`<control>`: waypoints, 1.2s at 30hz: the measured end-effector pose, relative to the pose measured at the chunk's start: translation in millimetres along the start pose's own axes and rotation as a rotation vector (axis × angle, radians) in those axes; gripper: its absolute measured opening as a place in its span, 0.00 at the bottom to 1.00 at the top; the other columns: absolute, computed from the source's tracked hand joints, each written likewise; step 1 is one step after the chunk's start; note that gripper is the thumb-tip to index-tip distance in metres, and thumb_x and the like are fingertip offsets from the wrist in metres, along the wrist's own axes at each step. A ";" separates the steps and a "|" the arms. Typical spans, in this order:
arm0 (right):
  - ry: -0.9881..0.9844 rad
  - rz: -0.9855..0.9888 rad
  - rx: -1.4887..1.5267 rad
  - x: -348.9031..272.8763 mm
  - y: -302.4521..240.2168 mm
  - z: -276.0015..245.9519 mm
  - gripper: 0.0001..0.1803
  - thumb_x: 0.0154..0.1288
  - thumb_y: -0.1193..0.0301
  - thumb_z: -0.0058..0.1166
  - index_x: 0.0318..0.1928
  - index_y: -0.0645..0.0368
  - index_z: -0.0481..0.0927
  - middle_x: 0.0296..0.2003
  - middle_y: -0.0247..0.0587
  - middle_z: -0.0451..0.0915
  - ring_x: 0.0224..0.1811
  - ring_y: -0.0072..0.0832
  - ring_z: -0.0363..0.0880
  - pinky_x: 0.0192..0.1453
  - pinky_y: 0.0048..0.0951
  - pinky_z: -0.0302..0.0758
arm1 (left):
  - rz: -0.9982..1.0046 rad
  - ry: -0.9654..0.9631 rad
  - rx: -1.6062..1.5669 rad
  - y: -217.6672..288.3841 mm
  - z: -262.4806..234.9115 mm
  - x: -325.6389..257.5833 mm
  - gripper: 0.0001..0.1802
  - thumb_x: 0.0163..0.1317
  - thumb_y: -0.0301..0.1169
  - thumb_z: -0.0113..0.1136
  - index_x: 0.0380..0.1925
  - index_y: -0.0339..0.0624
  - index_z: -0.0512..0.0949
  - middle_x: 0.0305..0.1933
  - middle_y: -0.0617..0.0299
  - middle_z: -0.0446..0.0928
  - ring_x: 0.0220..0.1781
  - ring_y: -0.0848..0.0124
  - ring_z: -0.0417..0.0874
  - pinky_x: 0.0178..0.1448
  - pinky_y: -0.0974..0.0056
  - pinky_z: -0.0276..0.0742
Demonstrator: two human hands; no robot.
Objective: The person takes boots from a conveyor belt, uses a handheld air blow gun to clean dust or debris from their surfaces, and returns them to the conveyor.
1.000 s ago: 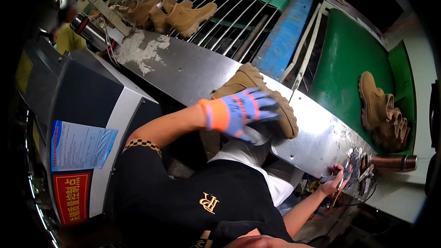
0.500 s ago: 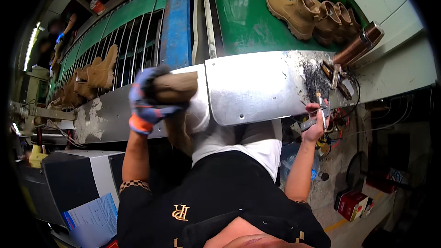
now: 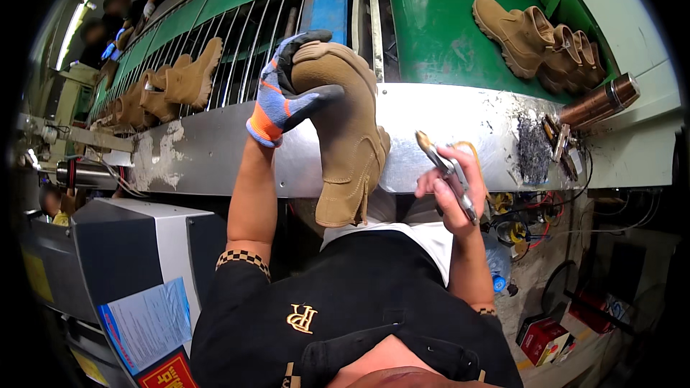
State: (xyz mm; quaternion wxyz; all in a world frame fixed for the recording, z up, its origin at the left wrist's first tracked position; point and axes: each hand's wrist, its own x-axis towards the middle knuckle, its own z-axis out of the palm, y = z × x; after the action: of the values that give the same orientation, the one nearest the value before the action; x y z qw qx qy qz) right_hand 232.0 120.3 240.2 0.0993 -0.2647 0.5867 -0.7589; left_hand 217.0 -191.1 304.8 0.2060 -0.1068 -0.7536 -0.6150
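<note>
A tan boot (image 3: 338, 115) hangs upper-side toward me over the near edge of the metal bench, its toe up and its shaft down. My left hand (image 3: 291, 97), in a blue, orange and black work glove, is closed round the toe and sole. My bare right hand (image 3: 463, 187) is wrapped round a small silver air gun (image 3: 451, 172). Its brass-coloured nozzle points up and left toward the boot, apart from it. A yellowish hose loop shows behind that hand.
More tan boots stand on the rod conveyor (image 3: 244, 50) at left and on the green belt (image 3: 445, 36) at right. A copper-coloured flask (image 3: 600, 100) lies by hand tools (image 3: 564, 147) on the metal ledge (image 3: 460, 122). A grey machine (image 3: 136, 244) stands at left. People are at far left.
The boot has been turned from a blurred sideways pose to show its upper, toe up. My right hand has brought the air gun left, close to the boot. The view has shifted.
</note>
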 end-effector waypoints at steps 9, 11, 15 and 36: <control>-0.066 -0.220 -0.100 98.5 -18.8 53.6 0.24 0.58 0.80 0.54 0.58 0.62 0.73 0.24 0.31 0.74 0.23 0.16 0.71 0.28 0.21 0.69 | -0.072 -0.063 0.003 0.0 5.1 20.3 0.45 0.43 0.40 0.77 0.61 0.35 0.69 0.54 0.56 0.78 0.58 0.67 0.77 0.64 0.62 0.71; -0.051 -0.201 -0.075 95.9 -9.1 55.2 0.25 0.58 0.80 0.54 0.59 0.64 0.73 0.21 0.29 0.73 0.21 0.15 0.69 0.27 0.20 0.67 | -0.060 -0.084 -0.005 -0.7 2.9 24.6 0.46 0.43 0.42 0.77 0.61 0.35 0.69 0.54 0.56 0.78 0.58 0.67 0.78 0.64 0.62 0.71; -0.062 -0.227 -0.105 77.4 8.3 55.0 0.25 0.62 0.78 0.50 0.60 0.69 0.67 0.19 0.34 0.72 0.20 0.19 0.68 0.27 0.23 0.66 | -0.066 -0.140 -0.070 -7.2 -4.2 24.9 0.46 0.42 0.45 0.77 0.61 0.34 0.69 0.53 0.56 0.79 0.56 0.67 0.79 0.62 0.62 0.73; 0.031 0.108 0.020 -19.4 86.8 41.7 0.22 0.64 0.73 0.50 0.59 0.64 0.70 0.25 0.32 0.74 0.25 0.15 0.69 0.32 0.21 0.68 | -0.103 -0.083 -0.241 -96.9 -67.7 23.3 0.35 0.55 0.56 0.66 0.49 0.39 0.71 0.47 0.59 0.73 0.52 0.65 0.76 0.58 0.57 0.73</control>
State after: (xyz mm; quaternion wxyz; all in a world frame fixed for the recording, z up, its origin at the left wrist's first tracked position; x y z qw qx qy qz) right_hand 256.0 69.0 160.0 0.1335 -0.2197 0.5941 -0.7622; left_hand 168.2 -280.4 240.3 0.1283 -0.1174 -0.6867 -0.7058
